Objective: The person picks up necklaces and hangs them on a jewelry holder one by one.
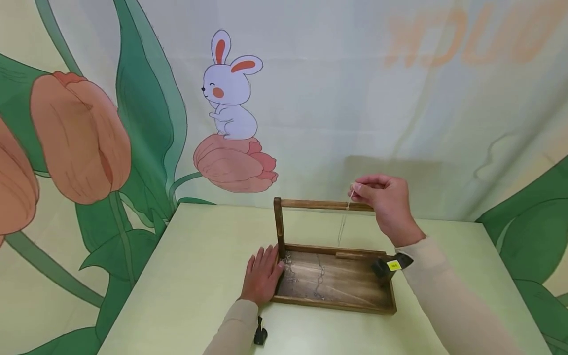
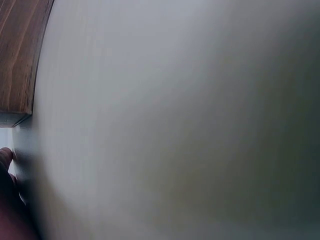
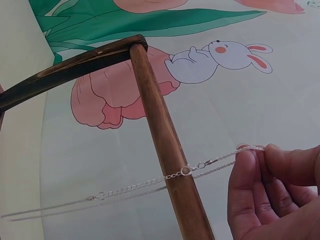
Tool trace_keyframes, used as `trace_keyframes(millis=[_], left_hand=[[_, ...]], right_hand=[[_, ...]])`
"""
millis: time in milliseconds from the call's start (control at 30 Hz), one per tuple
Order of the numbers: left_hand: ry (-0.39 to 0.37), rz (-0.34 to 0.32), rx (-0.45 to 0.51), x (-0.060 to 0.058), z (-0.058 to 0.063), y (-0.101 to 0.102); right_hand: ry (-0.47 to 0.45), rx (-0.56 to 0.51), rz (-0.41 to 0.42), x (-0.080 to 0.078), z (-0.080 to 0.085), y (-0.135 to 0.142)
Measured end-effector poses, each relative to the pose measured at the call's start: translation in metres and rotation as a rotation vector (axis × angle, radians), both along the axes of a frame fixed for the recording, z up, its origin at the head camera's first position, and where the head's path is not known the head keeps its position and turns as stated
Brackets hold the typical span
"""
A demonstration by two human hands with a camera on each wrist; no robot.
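My right hand (image 1: 390, 207) pinches a thin silver chain necklace (image 3: 186, 171) between thumb and fingertips, just above the top bar (image 1: 310, 204) of a brown wooden jewelry stand. In the right wrist view the necklace's clasp and extender links cross the bar, and its two strands run off to the left. My left hand (image 1: 262, 280) rests against the left side of the stand's tray (image 1: 333, 304), fingers extended and thumb at the rim. Blurred fingers and a corner of dark wood (image 2: 17, 60) show in the left wrist view.
Thin chains (image 1: 320, 276) lie on the tray floor, with more bunched near the left post (image 1: 278, 227). The stand sits on a pale table (image 1: 213, 241) before a cloth backdrop (image 1: 310, 98) printed with tulips and a rabbit. A black wrist camera (image 1: 386, 267) overlaps the tray's right end.
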State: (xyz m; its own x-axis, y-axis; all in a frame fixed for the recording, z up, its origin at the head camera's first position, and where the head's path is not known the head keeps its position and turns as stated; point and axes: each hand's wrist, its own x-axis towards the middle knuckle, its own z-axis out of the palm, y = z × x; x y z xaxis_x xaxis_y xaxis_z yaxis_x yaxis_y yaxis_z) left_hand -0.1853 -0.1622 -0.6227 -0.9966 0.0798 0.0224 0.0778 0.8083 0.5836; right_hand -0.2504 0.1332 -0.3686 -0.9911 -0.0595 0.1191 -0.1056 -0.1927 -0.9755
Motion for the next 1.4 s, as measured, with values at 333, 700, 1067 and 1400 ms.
trace_keyframes(millis=[333, 700, 1067, 1400], left_hand=[[-0.002, 0.022, 0.027, 0.003, 0.0, -0.005], [0.01, 0.021, 0.032, 0.001, 0.003, 0.001], [0.002, 0.019, 0.04, -0.001, 0.001, 0.004], [0.004, 0.01, 0.036, -0.005, 0.0, 0.004]], right_hand=[[0.024, 0.011, 0.036, -0.004, -0.005, -0.011], [0.01, 0.045, 0.036, -0.005, -0.005, -0.014], [-0.013, 0.077, 0.033, -0.008, -0.006, -0.02], [-0.006, 0.101, 0.05, -0.009, -0.004, -0.023]])
